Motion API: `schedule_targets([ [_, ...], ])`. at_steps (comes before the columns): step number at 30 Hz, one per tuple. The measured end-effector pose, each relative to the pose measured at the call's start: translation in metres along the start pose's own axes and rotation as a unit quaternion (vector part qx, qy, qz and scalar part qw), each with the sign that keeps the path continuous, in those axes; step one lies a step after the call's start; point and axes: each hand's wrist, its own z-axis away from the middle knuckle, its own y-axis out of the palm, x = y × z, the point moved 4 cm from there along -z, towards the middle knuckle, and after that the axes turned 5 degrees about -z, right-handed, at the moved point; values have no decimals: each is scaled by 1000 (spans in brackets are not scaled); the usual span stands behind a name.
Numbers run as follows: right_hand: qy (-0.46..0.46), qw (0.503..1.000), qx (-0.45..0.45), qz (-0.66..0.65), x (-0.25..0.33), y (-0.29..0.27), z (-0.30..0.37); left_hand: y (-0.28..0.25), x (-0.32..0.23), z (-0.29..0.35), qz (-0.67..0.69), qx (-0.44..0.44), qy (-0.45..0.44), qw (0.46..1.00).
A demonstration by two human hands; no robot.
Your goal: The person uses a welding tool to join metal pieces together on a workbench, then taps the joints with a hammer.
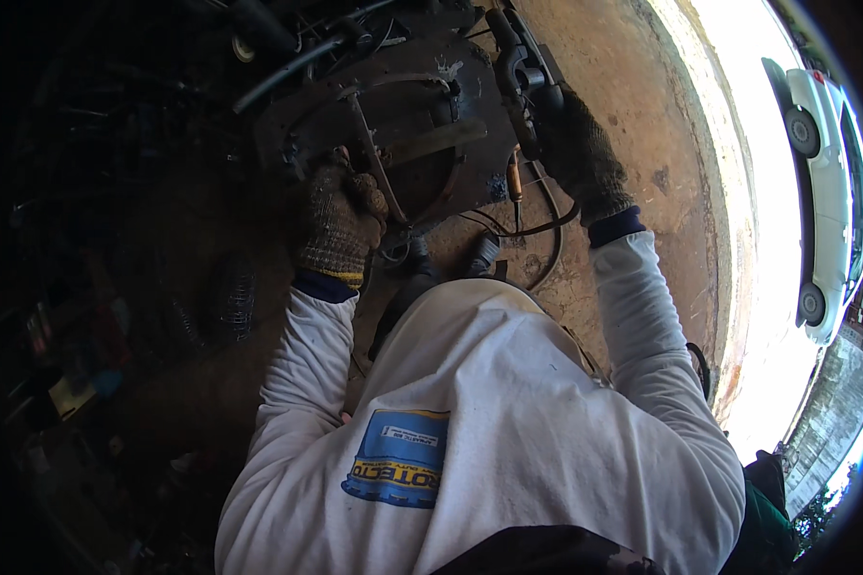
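A dark metal plate [355, 69] lies in front of me, with a curved metal frame [362, 129] and a flat bar [433, 144] across it. My left hand [340, 216], in a knitted work glove, is closed at the near left side of the frame; what it holds, if anything, is hidden. At the plate's right edge stands a dark metal fitting with rounded tubular parts [511, 59]. My right hand [585, 158], gloved too, is closed against its near end, its fingertips lost in shadow. Between that hand and the plate hangs a copper-coloured handle [515, 180] on a cable.
Cables and a hose [558, 240] trail over the brown floor [633, 115] near my feet. Dark metal pieces and tubes [292, 72] crowd the far left. A coiled spring [190, 321] shows dimly at left. Outside on the right, a white car [829, 192] is parked.
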Motion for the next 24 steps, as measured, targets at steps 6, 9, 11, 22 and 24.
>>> schedule_targets([
  [6, 100, 995, 11, -9, 24, -10, 1, -4, 2, -2, -15, -43, 32, 998],
  [9, 62, 998, 7, 6, 32, -12, 5, 3, 1, 2, -30, -57, 50, 997],
  [11, 55, 998, 37, 14, 34, -11, 1, 4, 2, 3, -33, -58, 54, 996],
  [22, 79, 996, 37, 22, 43, -13, 1, 4, 2, 2, -37, -39, 14, 998],
  [24, 79, 995, 51, 26, 42, -13, -1, 1, 0, 1, -35, -31, 5, 999],
])
